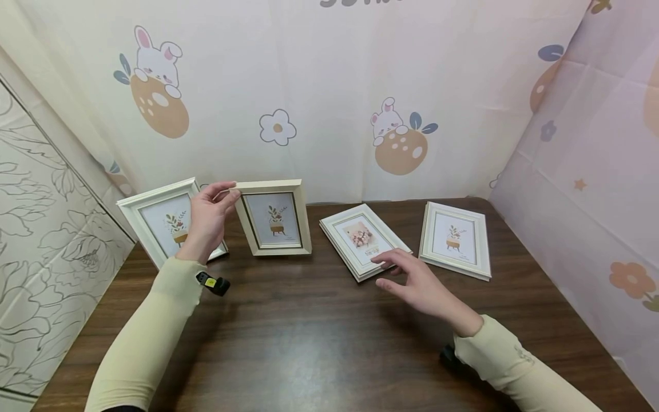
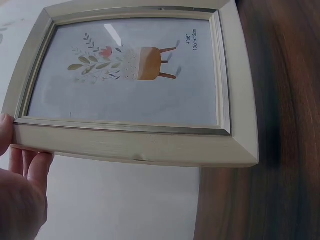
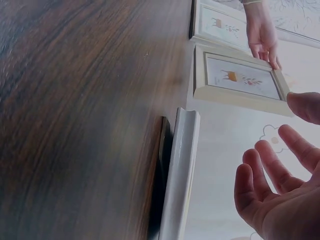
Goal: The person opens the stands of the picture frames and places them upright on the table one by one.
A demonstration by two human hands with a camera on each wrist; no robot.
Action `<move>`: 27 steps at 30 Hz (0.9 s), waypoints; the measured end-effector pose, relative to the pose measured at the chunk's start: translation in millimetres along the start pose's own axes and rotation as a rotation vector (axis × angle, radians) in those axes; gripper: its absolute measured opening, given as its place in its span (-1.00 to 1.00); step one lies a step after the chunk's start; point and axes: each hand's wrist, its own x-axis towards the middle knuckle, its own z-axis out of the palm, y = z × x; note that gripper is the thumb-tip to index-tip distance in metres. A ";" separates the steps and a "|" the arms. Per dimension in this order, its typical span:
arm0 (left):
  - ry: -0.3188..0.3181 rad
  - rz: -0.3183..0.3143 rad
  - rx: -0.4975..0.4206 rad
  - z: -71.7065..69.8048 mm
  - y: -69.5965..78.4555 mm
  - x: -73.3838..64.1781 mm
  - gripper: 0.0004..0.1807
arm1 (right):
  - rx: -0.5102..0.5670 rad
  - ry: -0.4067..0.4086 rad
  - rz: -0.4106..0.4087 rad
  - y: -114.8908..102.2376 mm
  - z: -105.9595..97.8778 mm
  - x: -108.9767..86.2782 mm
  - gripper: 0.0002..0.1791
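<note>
A cream picture frame [image 1: 307,229] with a gold inner trim stands upright on the table, showing a potted-plant print. My left hand [image 1: 206,220] pinches its upper left corner, thumb on the front and fingers behind, as the left wrist view shows from close up. Behind that hand, a white picture frame [image 1: 154,197] leans upright, partly hidden by the wrist. My right hand [image 1: 417,283] hovers with loosely bent, spread fingers near the lower right edge of a white frame [image 1: 344,247] lying face up with a pink-flower print. Nothing is between those fingers.
Another white frame [image 1: 455,268] lies face up at the right, with a potted-plant print. All rest along the back of a dark wooden table [image 1: 309,343]. Close behind it hangs a curtain [image 1: 329,74] with rabbit prints; patterned walls flank both sides.
</note>
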 end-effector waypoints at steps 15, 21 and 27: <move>0.012 -0.057 0.097 -3.5 -10.0 10.5 -0.84 | 0.032 -0.014 0.046 6.1 1.9 -3.9 -0.64; -0.016 -0.012 0.180 -4.0 -12.9 12.8 -0.79 | 0.049 -0.016 0.045 7.4 3.1 -4.6 -0.66; -0.040 -0.004 0.267 -5.9 -14.9 13.2 -0.65 | 0.055 -0.013 0.054 6.8 2.5 -5.3 -0.64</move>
